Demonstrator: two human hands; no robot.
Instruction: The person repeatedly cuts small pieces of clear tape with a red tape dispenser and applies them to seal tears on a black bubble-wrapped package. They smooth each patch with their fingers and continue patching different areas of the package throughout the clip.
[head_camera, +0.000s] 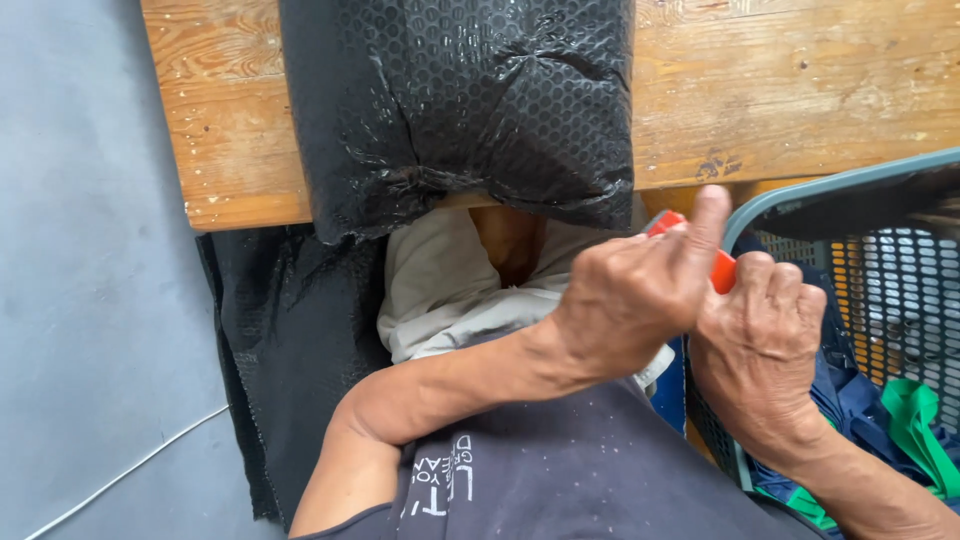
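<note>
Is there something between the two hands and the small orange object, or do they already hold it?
Nothing visible stands between them. Both the left hand and the right hand are already on the orange object, their fingers closed around it, so only its ends show. They hold it just above the rim of the grey-green basket, near the wooden bench.

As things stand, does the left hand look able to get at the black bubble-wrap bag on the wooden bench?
Probably yes: the left hand sits just below the black bag with nothing between them, though both hands are closed on a small orange object.
</note>
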